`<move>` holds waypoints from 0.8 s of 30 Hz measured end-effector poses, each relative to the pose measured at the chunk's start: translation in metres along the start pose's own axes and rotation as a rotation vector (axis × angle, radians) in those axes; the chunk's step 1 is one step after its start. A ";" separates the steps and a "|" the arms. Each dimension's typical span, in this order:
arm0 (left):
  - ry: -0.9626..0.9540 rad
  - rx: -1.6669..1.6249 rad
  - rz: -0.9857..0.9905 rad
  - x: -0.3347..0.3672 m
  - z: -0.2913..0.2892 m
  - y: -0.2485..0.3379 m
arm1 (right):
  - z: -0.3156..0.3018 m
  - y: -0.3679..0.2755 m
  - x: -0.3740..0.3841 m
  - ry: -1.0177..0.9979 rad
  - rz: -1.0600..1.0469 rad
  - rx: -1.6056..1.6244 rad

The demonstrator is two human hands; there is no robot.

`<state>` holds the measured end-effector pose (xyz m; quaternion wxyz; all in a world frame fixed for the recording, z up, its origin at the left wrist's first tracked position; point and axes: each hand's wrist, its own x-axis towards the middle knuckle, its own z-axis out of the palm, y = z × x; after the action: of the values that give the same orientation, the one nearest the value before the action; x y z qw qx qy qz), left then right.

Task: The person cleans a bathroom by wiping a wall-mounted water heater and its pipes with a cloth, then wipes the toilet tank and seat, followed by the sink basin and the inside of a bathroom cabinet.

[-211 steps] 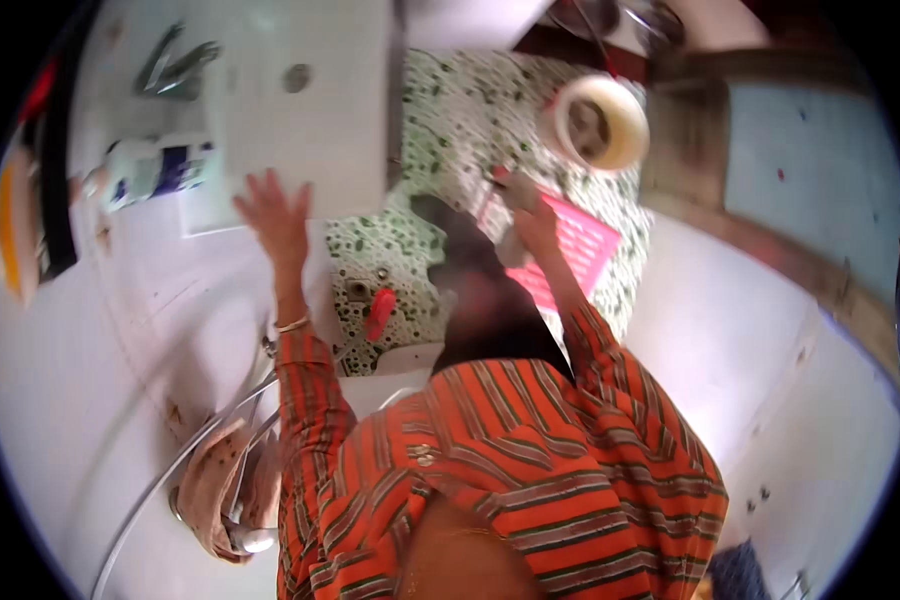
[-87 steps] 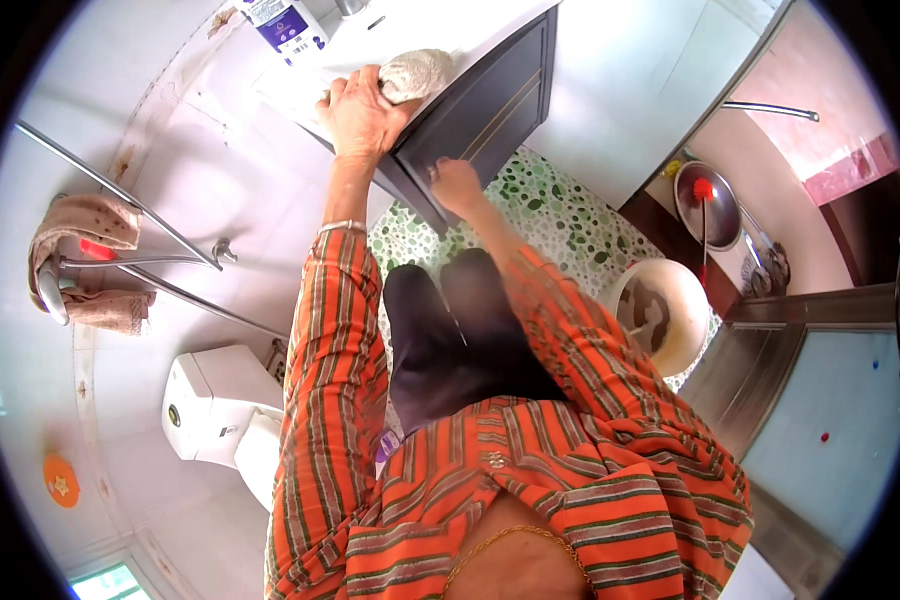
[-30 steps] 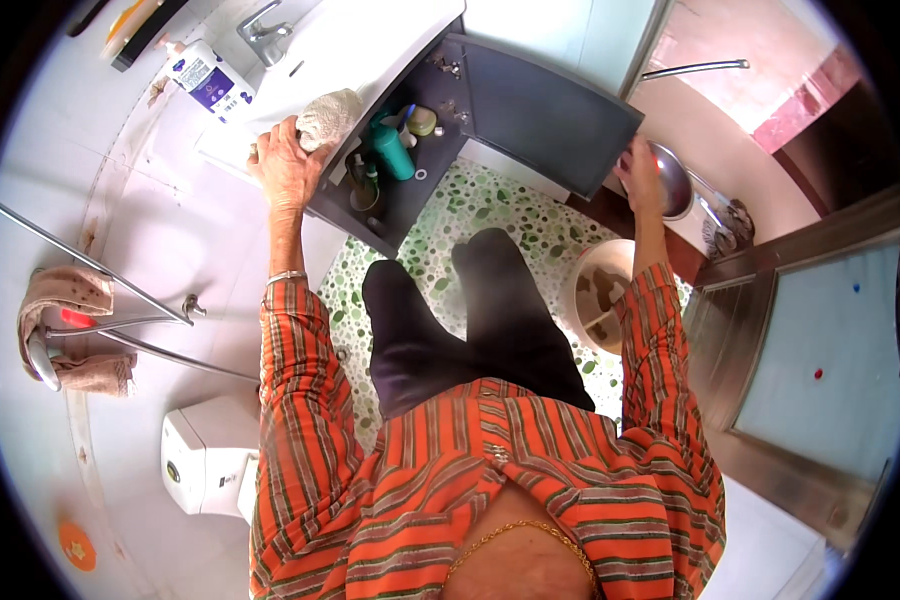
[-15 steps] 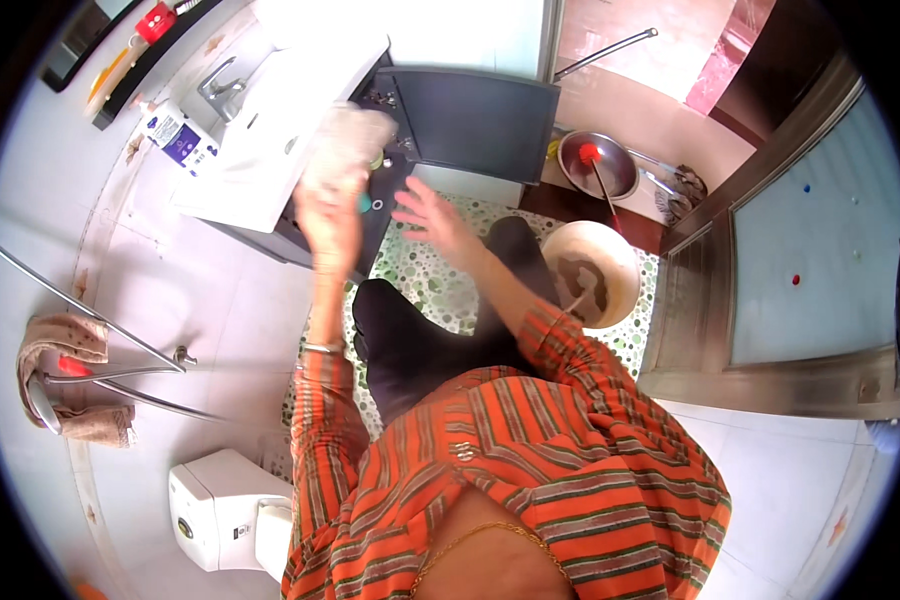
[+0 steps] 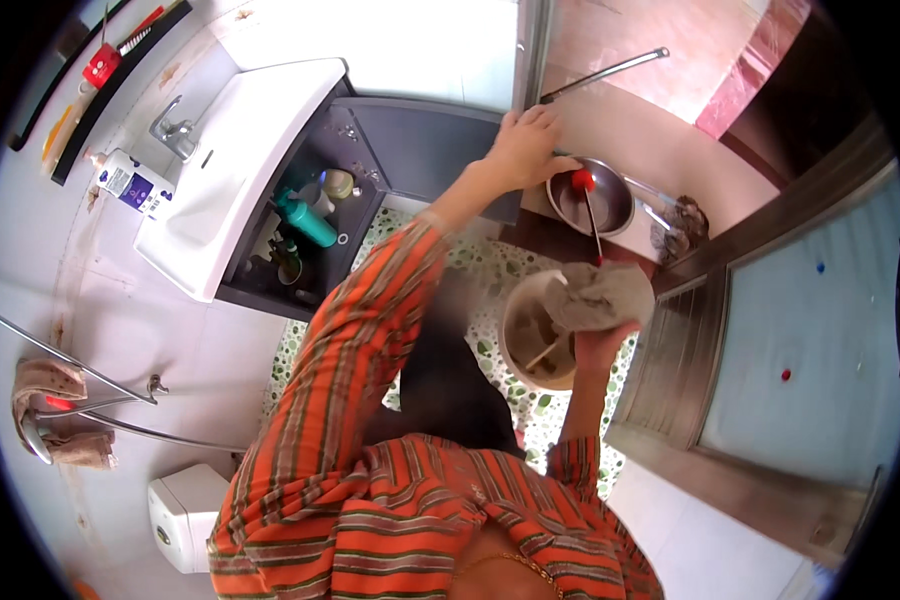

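My right hand (image 5: 602, 345) grips a greyish-brown cloth (image 5: 602, 298), bunched up over the side of a round bucket (image 5: 513, 335). Murky water and a pale stick-like handle show inside the bucket. Across my body stretches my left arm; my left hand (image 5: 525, 148) is at the outer edge of the open grey cabinet door (image 5: 425, 145), fingers extended and thumb out to the right. Whether its palm touches the door is hard to see. Inside the cabinet (image 5: 355, 210) stand a teal bottle (image 5: 310, 222), a pale green-lidded jar (image 5: 338, 184) and other containers.
A white sink (image 5: 240, 140) with a chrome faucet (image 5: 173, 128) tops the cabinet, a white-and-purple bottle (image 5: 133, 183) beside it. Right of my left hand lies a metal basin (image 5: 620, 195) with a red-headed brush (image 5: 583, 181). A framed glass door (image 5: 810, 350) stands at the right.
The cloth has passed from my left hand at the cabinet to my right hand over the bucket. My left hand has moved right to the cabinet door's edge. My view has shifted.
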<state>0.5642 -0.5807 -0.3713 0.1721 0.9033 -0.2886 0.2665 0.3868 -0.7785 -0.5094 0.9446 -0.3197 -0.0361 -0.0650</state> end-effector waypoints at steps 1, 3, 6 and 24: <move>0.015 0.003 -0.018 0.006 0.017 -0.001 | -0.002 -0.006 0.000 -0.034 -0.034 -0.006; -0.149 0.163 -0.285 0.009 0.040 -0.007 | -0.013 -0.014 -0.004 0.032 -0.031 -0.111; -0.122 0.082 -0.274 -0.014 0.048 -0.013 | -0.020 -0.030 -0.011 0.113 -0.014 -0.297; 0.495 -0.367 -0.281 -0.193 -0.034 0.047 | 0.246 0.133 0.079 -0.859 -0.487 -1.950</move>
<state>0.3895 -0.5184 -0.4491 0.4318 0.7961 -0.1537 0.3952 0.4780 -0.5321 -0.3851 0.1559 -0.9109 -0.3578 -0.1339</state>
